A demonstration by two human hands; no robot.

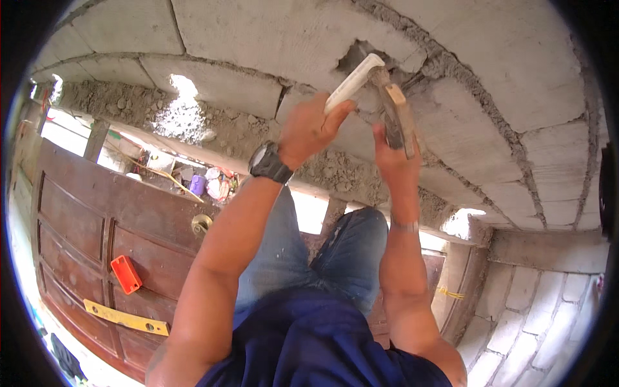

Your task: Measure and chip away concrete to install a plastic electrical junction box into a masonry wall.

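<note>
My left hand (316, 126), with a dark watch on its wrist, is closed round a white, stick-like handle (351, 85) that slants up to the right. Its far end meets a grey, mortar-smeared part (380, 76); how they join cannot be made out. Lower right of that, my right hand (396, 158) grips a flat, narrow piece with a tan edge and a grey face (398, 116), seen nearly edge-on. Both hands are raised before a wall of pale blocks (258, 32). Just behind the white handle's tip is a rough, dark hole (353, 57) in the wall.
Loose mortar (242, 126) covers the ledge under the blocks. A brown panelled door (77, 200) with a brass knob (201, 224) lies below left, bearing an orange plastic box (126, 275) and a yellow spirit level (126, 317). Bottles and rubbish (209, 184) show through a gap.
</note>
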